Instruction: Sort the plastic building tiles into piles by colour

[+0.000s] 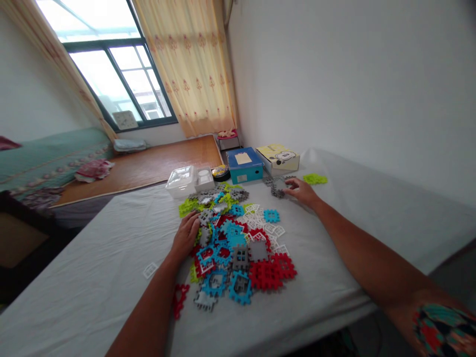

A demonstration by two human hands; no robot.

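A pile of flat plastic interlocking tiles (238, 243), red, blue, grey, white and lime, lies on the white table (92, 277). My left hand (186, 235) rests on the pile's left edge, fingers curled over a grey tile (204, 218). My right hand (303, 191) reaches to the far right and lies on a small group of grey tiles (278, 187), fingers closed on them. A few lime tiles (315, 178) sit just beyond that hand.
A blue box (244, 166), a yellow cartoon box (280, 157) and clear plastic containers (188, 181) stand at the table's far edge. A lone white tile (150, 270) lies left of my arm. Behind are a wooden platform (148, 163), a bed and a window.
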